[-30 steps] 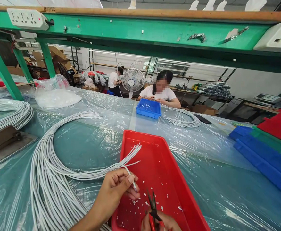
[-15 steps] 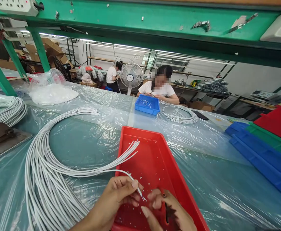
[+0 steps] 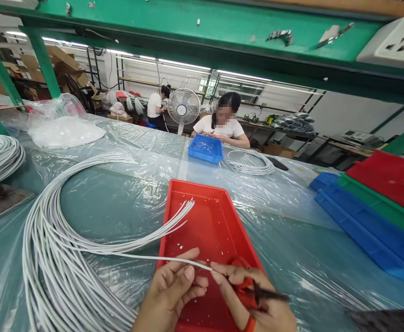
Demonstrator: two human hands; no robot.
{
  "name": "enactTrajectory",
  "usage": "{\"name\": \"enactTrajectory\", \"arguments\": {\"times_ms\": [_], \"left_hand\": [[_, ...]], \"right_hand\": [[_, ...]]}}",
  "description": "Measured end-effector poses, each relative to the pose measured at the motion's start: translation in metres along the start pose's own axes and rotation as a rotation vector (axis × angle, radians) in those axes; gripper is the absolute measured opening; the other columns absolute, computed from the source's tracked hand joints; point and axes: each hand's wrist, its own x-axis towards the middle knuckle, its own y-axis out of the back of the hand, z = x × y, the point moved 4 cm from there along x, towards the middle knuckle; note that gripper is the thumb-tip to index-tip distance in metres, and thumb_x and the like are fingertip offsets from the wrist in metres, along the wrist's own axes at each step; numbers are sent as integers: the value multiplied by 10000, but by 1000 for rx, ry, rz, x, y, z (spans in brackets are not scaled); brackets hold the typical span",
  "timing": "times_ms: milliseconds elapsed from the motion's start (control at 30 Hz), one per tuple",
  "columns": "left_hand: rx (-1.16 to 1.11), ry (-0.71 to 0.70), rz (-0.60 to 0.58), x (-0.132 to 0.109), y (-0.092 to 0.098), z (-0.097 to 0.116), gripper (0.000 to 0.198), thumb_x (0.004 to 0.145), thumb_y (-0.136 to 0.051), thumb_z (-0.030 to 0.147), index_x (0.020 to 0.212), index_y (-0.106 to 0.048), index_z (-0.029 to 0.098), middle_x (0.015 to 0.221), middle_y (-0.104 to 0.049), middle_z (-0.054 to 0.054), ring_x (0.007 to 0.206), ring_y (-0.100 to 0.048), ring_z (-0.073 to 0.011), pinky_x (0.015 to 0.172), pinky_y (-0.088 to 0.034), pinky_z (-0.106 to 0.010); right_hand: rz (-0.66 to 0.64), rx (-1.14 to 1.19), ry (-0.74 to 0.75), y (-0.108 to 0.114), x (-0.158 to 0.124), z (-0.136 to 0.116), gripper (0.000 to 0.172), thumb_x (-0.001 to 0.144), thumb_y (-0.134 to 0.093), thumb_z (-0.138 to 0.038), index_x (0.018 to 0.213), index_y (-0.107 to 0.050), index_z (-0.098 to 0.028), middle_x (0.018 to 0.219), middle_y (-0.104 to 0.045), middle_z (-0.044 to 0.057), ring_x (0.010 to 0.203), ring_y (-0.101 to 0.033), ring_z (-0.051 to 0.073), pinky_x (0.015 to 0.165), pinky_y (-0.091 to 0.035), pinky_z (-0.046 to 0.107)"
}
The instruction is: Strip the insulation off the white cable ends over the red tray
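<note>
Over the red tray point(image 3: 210, 223), the right hand point(image 3: 272, 316) pinches a white cable point(image 3: 137, 256) near its tip, red-handled cutters point(image 3: 246, 295) tucked alongside, the left hand point(image 3: 172, 288) loosely parted around it, in what looks from here like tip work needing a steady hold next.

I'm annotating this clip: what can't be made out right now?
In the head view:
Held cable: end hidden by the right hand.
Red-handled tool: blades blurred by motion.
Left coil: cut off by left edge.
Dark thing, bottom right: blurred, cut off by frame edge.
</note>
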Motion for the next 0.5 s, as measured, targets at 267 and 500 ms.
{"name": "enactTrajectory", "arguments": {"times_ms": [267,500], "left_hand": [[76,-114,91,0,2,4,213,619,-764,309,753,-738,146,617,-686,-24,585,-587,-90,634,-488,-169],[-6,-22,60,3,5,-7,224,655,-738,320,790,-723,142,631,-668,-22,621,-584,-94,669,-475,-176]], "right_hand": [[-191,343,-374,-20,-4,15,285,676,-712,-274,699,-436,-209,669,-679,-39,642,-636,97,633,-483,159],[-48,190,-137,-23,-17,12,219,692,-678,-189,680,-461,-213,682,-663,-34,619,-624,96,619,-479,157]]}}
